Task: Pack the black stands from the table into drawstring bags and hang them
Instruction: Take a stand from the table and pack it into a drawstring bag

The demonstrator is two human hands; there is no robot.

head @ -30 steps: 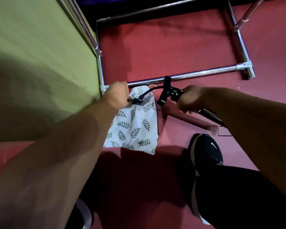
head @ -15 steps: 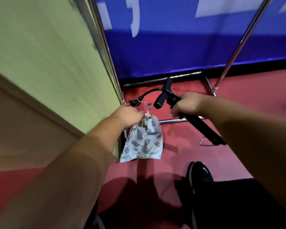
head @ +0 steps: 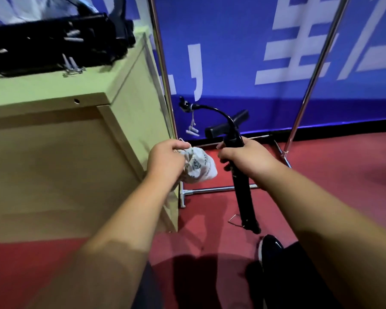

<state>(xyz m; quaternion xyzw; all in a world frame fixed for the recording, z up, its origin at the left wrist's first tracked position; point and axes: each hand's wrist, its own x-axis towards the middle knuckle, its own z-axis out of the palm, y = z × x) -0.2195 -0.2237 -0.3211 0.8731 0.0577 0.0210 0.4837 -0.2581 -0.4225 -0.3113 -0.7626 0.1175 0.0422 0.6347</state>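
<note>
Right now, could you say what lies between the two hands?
Head view: the bunched bag, gripped by the left hand; the right hand holds the stand.

The left hand (head: 165,160) grips a bunched leaf-print drawstring bag (head: 200,167) just off the table's (head: 54,163) right side. Further right of the table, the right hand (head: 245,159) holds a black stand (head: 244,197) nearly upright by its shaft, its gooseneck curving back toward the table. More black stands (head: 54,39) lie piled on the tabletop, blurred. A chrome rack (head: 212,189) stands just beside the table's right side.
</note>
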